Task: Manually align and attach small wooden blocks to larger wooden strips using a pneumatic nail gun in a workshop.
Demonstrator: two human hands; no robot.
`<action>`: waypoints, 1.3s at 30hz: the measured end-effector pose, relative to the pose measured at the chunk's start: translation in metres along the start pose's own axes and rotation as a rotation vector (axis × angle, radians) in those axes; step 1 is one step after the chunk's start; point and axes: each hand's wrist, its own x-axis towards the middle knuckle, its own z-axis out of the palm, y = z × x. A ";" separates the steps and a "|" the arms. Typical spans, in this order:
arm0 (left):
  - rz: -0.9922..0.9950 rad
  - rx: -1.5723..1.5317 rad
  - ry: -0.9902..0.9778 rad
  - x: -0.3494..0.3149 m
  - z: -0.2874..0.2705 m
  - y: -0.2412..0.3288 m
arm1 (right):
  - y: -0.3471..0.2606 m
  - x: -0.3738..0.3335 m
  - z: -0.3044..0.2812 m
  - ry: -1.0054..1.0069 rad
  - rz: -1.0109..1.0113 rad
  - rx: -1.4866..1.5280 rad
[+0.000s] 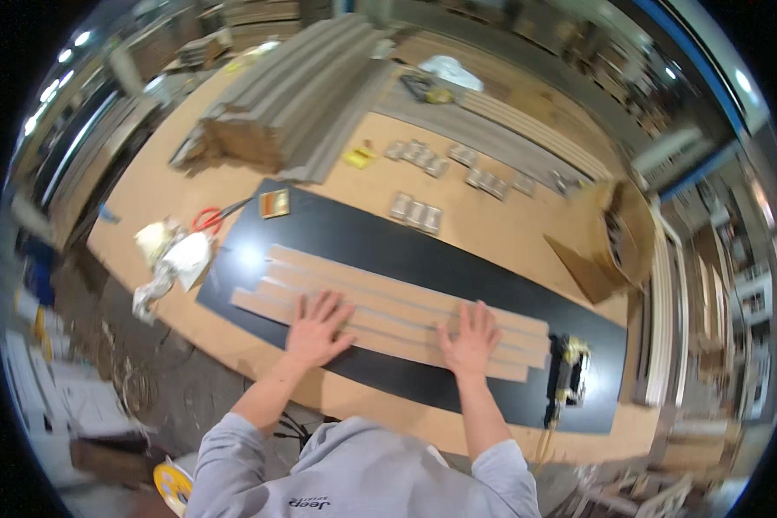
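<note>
Several long light-brown strips point(397, 304) lie side by side, with grey lines between them, on a large black board point(380, 231). My left hand point(318, 330) rests palm down on the strips toward their left end, its fingers spread. Toward the right end my right hand point(470, 339) also lies flat on them, fingers apart. Neither hand grips anything. Just past the strips' right end, a nail gun point(568, 371) sits on the board, a hose running from it toward the near edge.
Red-handled scissors point(207, 219) and crumpled white cloth point(186, 257) lie at the left. Small clear packs point(416, 213) sit beyond the board, near a yellow item point(360, 155). Stacked grey-brown profiles point(293, 95) fill the back left. A brown paper bag point(609, 237) stands at the right.
</note>
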 end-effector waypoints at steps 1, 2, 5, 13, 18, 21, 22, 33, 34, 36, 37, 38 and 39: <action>-0.018 0.012 0.012 0.000 -0.002 -0.012 | -0.012 0.001 0.000 0.012 -0.008 0.022; -0.036 0.023 0.024 -0.002 -0.004 -0.025 | -0.028 0.000 0.001 0.022 -0.008 0.039; -0.094 0.008 0.019 0.001 -0.016 -0.048 | -0.062 -0.005 0.008 0.039 -0.013 0.075; -0.221 0.104 -0.006 -0.010 -0.015 -0.094 | 0.058 -0.020 -0.026 0.117 0.301 0.165; -0.068 0.081 -0.103 0.023 0.007 -0.018 | 0.108 -0.041 -0.013 0.104 0.308 0.433; 0.010 0.051 -0.125 0.035 0.017 0.026 | 0.104 -0.043 -0.012 0.107 0.242 0.565; 0.058 0.048 -0.128 0.036 0.021 0.033 | 0.103 -0.045 -0.016 0.089 0.236 0.666; 0.004 0.088 -0.089 0.071 0.049 0.099 | 0.111 -0.042 -0.018 0.094 0.101 0.303; 0.013 0.072 -0.074 0.069 0.048 0.101 | 0.110 -0.045 -0.017 0.147 0.111 0.311; -0.004 0.072 -0.044 0.060 0.043 0.104 | 0.107 -0.060 -0.022 0.138 0.106 0.320; 0.018 0.069 -0.044 0.056 0.044 0.106 | 0.106 -0.066 -0.022 0.144 0.116 0.321; 0.045 0.063 -0.044 0.056 0.047 0.109 | 0.110 -0.073 -0.020 0.179 0.111 0.327; 0.027 0.075 -0.026 0.059 0.048 0.111 | 0.114 -0.076 -0.020 0.185 0.111 0.330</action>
